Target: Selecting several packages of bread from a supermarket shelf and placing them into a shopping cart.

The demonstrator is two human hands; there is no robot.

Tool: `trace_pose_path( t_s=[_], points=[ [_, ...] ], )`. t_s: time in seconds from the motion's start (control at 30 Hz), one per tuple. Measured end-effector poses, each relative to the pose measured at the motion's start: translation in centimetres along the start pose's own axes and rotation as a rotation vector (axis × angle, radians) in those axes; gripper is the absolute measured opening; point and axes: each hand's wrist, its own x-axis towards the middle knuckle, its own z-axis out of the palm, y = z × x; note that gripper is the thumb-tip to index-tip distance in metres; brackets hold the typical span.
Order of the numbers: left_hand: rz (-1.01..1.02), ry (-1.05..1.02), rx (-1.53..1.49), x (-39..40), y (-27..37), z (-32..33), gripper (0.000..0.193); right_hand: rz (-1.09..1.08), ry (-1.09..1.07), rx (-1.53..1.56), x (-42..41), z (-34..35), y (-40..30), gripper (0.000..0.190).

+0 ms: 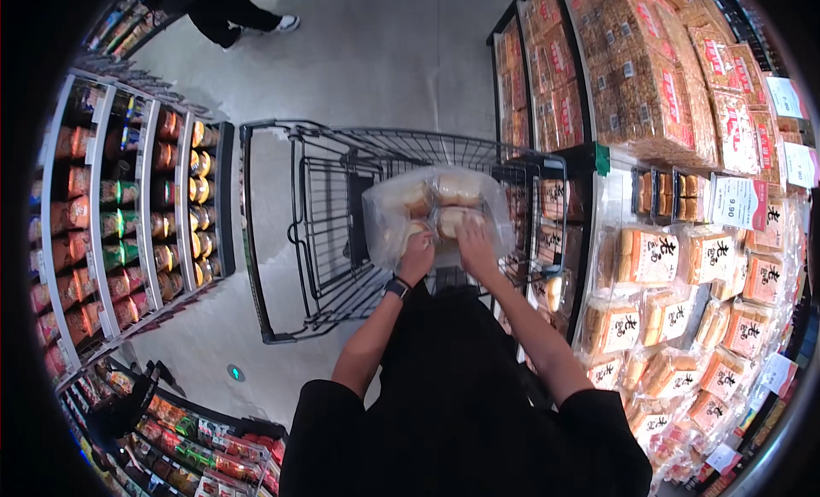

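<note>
A clear plastic bag of bread buns [458, 189] is in front of me, above a black wire shopping cart [327, 208]. On the bag's near left part lies my left hand [418, 256], its fingers curled at the plastic; a dark band and a watch are on that wrist. My right hand [476, 247] touches the near right part, its fingers over a bun. Whether either hand grips the plastic cannot be told. Several pale buns show through the bag in pairs. The cart's frame reaches out beyond the bag on both sides.
At right, a display holds bagged bread [647, 253], packaged brown blocks [640, 80] and price cards [737, 202]. Shelves of packaged food [122, 215] stand at left, with more at lower left. A person in dark trousers [214, 16] is at the upper left on the grey floor [384, 61].
</note>
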Motion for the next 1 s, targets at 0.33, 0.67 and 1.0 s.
trace_pose_path(
  t_s=[0.33,0.67,1.0],
  points=[
    [-0.366,0.147,-0.239,-0.3,2.8,-6.2,0.044,-0.138,-0.075,0.388,1.9,1.3,-5.7,0.037],
    [-0.560,0.240,-0.510,-7.3,4.6,-10.8,0.051,-0.275,-0.507,-0.098,6.1,10.9,-11.3,0.030],
    [-0.537,0.025,-0.648,-8.1,4.8,-12.0,0.039,-0.136,-0.403,0.015,6.1,10.4,-9.9,0.035]
  ],
)
